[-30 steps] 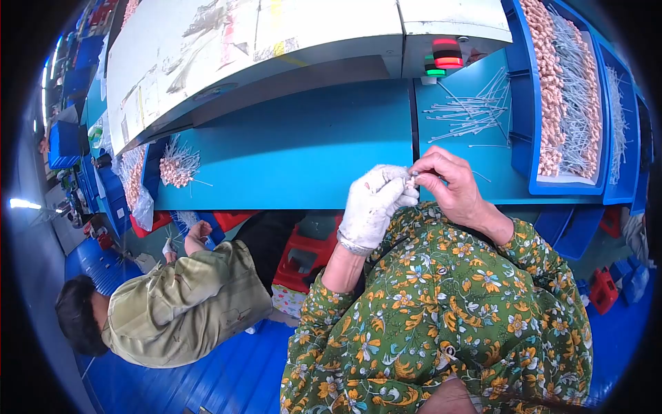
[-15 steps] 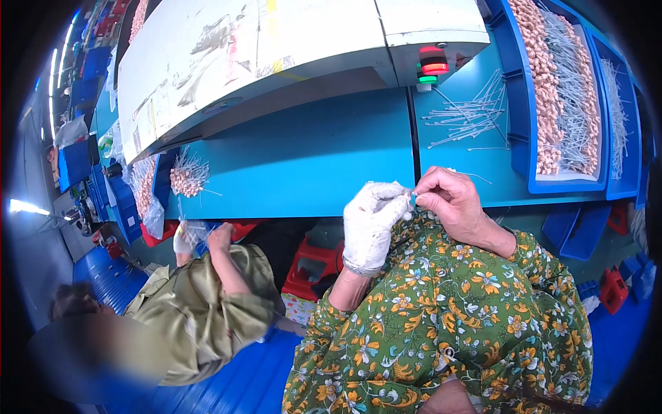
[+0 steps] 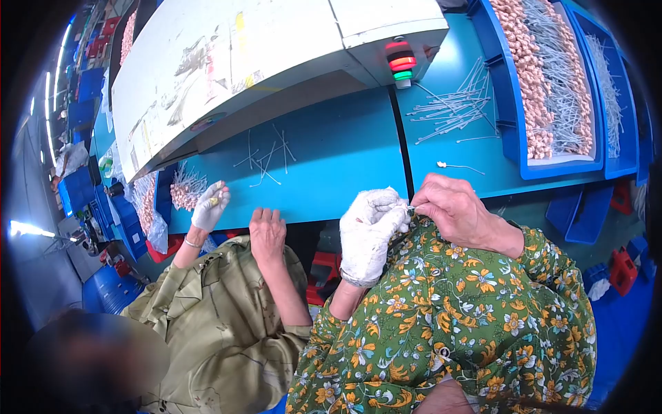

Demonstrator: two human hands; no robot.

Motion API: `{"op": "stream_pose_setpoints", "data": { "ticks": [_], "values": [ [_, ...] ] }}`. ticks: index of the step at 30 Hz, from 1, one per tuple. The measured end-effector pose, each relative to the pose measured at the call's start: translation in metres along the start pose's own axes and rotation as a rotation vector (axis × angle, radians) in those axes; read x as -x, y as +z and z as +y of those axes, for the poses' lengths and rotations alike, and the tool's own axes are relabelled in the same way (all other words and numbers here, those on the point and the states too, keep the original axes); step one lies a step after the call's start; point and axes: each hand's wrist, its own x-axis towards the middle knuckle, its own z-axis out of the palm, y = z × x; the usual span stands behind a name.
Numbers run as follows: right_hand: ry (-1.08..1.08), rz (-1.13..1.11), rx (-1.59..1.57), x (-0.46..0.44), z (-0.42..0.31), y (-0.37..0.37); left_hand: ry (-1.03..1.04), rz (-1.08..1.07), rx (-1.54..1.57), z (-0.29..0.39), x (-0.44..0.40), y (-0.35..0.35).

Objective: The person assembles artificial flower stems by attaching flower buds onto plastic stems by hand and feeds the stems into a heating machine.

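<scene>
Pinching one thin, pale strand [image 3: 412,207], the white-gloved left hand [image 3: 374,231] and bare right hand [image 3: 452,205] nearly touch. Steady left fingers should help.

Left hand [image 3: 371,231]: it wears a white knitted fabric glove [image 3: 360,252], which has small dark marks.
Glove cuff [image 3: 359,281]: a narrow greyish band.
Right hand [image 3: 456,209]: bare.
Shirt [image 3: 476,310]: green cloth, printed with yellow-orange and white flowers, some touches of light blue, and curled yellow leaves.
Front button [image 3: 443,352]: small and round, whitish at its edge.
Sleeves [image 3: 549,267]: the same flowered green cloth, ending before the wrists.
</scene>
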Motion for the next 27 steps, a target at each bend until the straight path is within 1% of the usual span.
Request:
{"op": "stream_pose_setpoints", "data": {
  "ticks": [2,8,11,14,17,21,23,26,27],
  "values": [
    [-0.018,-0.004,0.059,0.002,-0.002,-0.002,-0.026,-0.014,-0.023,0.000,0.001,0.001],
    [-0.138,-0.119,0.354,0.009,-0.007,-0.010,-0.050,-0.086,-0.121,-0.001,0.006,0.002],
    [-0.153,-0.181,0.380,0.016,-0.005,-0.011,-0.077,-0.117,-0.141,-0.006,0.010,0.003],
    [-0.148,-0.224,0.349,0.023,-0.007,-0.009,-0.102,-0.142,-0.131,-0.011,0.013,0.003],
    [-0.152,-0.151,0.339,0.033,-0.001,-0.001,-0.130,-0.150,-0.082,-0.024,0.014,0.001],
    [-0.042,-0.121,0.228,0.041,0.006,0.008,-0.132,-0.162,-0.067,-0.039,0.013,0.001],
    [-0.027,-0.113,0.174,0.039,0.011,0.008,-0.122,-0.158,-0.036,-0.046,0.009,-0.003],
    [-0.057,-0.055,0.142,0.034,0.005,0.003,-0.077,-0.107,-0.090,-0.038,0.008,0.002],
    [-0.045,-0.069,0.160,0.035,0.006,0.002,-0.064,-0.089,-0.091,-0.039,0.008,0.003]
  ]
}}
